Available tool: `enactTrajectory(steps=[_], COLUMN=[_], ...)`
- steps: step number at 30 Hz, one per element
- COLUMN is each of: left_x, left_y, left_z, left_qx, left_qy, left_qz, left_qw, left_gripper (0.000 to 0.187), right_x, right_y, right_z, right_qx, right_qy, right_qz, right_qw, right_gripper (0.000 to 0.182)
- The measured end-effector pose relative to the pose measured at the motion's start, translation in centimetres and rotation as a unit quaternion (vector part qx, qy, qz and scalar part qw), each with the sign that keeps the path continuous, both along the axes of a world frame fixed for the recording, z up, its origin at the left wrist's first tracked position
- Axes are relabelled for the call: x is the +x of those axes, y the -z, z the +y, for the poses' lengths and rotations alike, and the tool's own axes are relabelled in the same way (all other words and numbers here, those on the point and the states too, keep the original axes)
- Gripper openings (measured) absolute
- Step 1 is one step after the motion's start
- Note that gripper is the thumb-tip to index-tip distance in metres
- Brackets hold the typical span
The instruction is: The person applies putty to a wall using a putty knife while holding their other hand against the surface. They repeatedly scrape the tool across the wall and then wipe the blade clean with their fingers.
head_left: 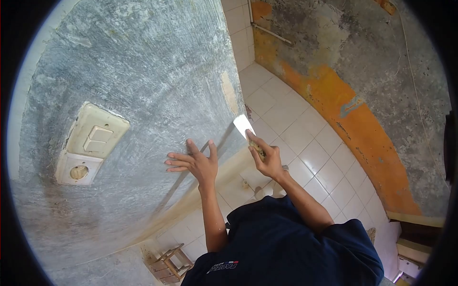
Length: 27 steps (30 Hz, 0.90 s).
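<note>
My left hand (202,166) rests against the grey, scraped-looking wall (157,86), its fingers spread. Gripped in my right hand (270,164) is a putty knife (243,125), its pale blade pointing up and toward the wall's edge. My index finger lies along the blade, and the handle is mostly hidden by the fingers. Just above the blade, a beige bare patch (229,91) shows near that edge. Left of my left hand, the wall carries a double light switch (98,138) and a round socket (79,172) below it.
Behind the wall edge lies a white tiled floor (310,128). Another wall, with peeling orange paint (353,119), curves along the right, and a pipe (272,33) sticks out from it. A small wooden stool (174,262) stands at the lower left.
</note>
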State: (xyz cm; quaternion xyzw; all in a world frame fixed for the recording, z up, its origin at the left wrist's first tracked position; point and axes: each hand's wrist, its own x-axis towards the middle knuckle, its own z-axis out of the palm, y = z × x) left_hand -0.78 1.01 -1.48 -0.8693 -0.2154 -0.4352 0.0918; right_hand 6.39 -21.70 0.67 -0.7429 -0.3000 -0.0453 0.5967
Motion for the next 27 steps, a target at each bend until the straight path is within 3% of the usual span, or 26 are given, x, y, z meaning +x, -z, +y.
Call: enactTrajectory(steps=[5, 8, 12, 13, 16, 20, 25, 27], left_x=[-0.2, 0.1, -0.1, -0.1, -0.1, -0.2, -0.1, 0.1], left_y=[0.1, 0.0, 0.4, 0.2, 0.1, 0.1, 0.6, 0.6], left_z=[-0.5, -0.3, -0.4, -0.4, -0.4, -0.5, -0.4, -0.2], left_qx=[-0.011, -0.005, -0.010, -0.012, 0.002, 0.010, -0.003, -0.006], left_qy=[0.000, 0.002, 0.005, 0.011, 0.005, 0.002, 0.007, 0.006], left_qz=[-0.005, -0.009, -0.006, -0.014, -0.013, -0.001, -0.013, -0.018], left_qw=[1.000, 1.000, 1.000, 1.000, 1.000, 1.000, 1.000, 1.000], left_gripper=[0.102, 0.100, 0.099, 0.098, 0.096, 0.100, 0.094, 0.094], right_x=[-0.5, -0.8, -0.4, -0.6, -1.3, -0.7, -1.0, -0.6], right_y=[-1.2, 0.2, -2.5, -2.7, 0.9, -2.3, 2.1, 1.1], right_z=[-0.4, 0.2, 0.1, -0.2, 0.0, 0.9, 0.4, 0.8], right_qx=[0.006, 0.008, 0.029, -0.013, -0.011, 0.027, 0.015, 0.008], right_qy=[-0.011, -0.005, -0.028, -0.025, -0.025, -0.024, -0.006, -0.003], right_qz=[0.051, -0.002, 0.064, 0.105, 0.057, 0.080, 0.021, -0.001], right_qw=[0.999, 1.000, 0.997, 0.994, 0.998, 0.996, 1.000, 1.000], right_gripper=[0.047, 0.047, 0.046, 0.047, 0.047, 0.047, 0.047, 0.047])
